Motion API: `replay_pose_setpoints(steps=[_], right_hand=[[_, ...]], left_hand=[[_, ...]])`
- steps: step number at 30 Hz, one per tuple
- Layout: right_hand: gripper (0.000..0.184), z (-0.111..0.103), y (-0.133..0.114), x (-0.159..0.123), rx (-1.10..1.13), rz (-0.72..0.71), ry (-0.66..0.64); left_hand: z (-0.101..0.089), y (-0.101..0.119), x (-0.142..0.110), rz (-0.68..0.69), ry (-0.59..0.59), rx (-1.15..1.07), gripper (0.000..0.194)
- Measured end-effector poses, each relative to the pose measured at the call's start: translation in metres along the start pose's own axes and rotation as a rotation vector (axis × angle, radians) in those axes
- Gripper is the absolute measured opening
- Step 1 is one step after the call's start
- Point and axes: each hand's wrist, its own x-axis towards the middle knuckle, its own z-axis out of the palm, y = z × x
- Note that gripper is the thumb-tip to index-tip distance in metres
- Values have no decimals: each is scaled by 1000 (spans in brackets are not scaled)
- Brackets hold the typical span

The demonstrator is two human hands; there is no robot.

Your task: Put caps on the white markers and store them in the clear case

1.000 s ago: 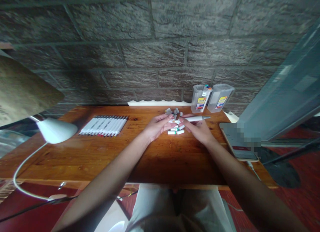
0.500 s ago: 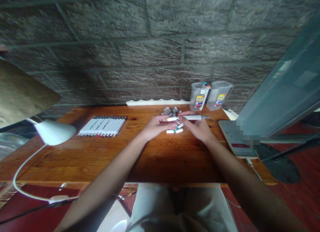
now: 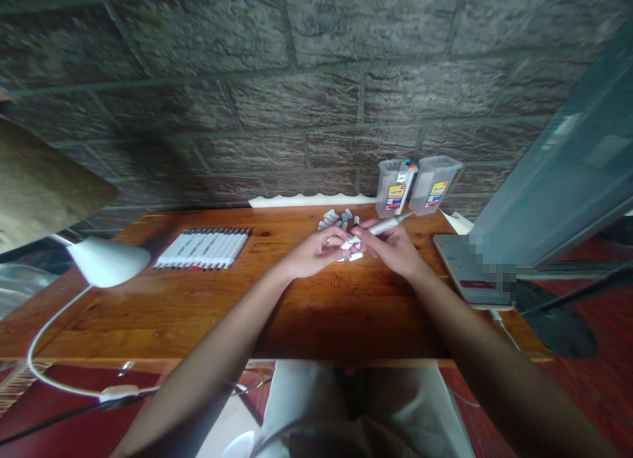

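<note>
My right hand (image 3: 393, 250) grips a white marker (image 3: 383, 226) whose uncapped tip points up and to the right. My left hand (image 3: 316, 250) pinches a small white cap at the marker's near end, so both hands meet over the wooden table (image 3: 198, 306). Several loose marker caps (image 3: 339, 218) lie just behind and under my fingers. A row of capped white markers (image 3: 204, 248) lies side by side at the left of the table.
Two clear plastic boxes (image 3: 418, 186) with yellow labels stand against the brick wall; one holds a marker. A phone (image 3: 469, 273) lies at the right edge. A white desk lamp (image 3: 106, 260) and its cable hang over the left. A white wavy strip (image 3: 309, 200) runs along the wall.
The marker in my right hand has tilted so its tip points upward to the right. My left hand has brought a cap to the marker's near end and closed on it.
</note>
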Motion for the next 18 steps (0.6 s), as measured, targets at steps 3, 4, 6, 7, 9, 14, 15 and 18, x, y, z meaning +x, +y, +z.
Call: replay_pose_setpoints(steps=[3,4,6,7,9,14,15,18], right_hand=[[31,2,-5,-1,-14,-20,4],[31,2,-6,-1,-19,-28,13],[31,3,-7,-2,-43,-42,33],[31,3,-7,-2,-62,-52,43],[31,3,-5,-2,-108,-80,62],[24,1,3,-3,-265,-188,70],[21,1,4,-4,-301,-209,58],[16,0,5,-5,-388,-266,16]], left_hand=[[0,-5,1,35,40,56,26],[0,-6,2,34,56,72,26],[0,-6,2,22,77,89,28],[0,-6,2,17,80,94,29],[0,-7,2,27,72,119,30],[1,-10,4,136,70,317,27],[0,-10,4,158,77,389,26],[-2,-10,3,195,91,555,26]])
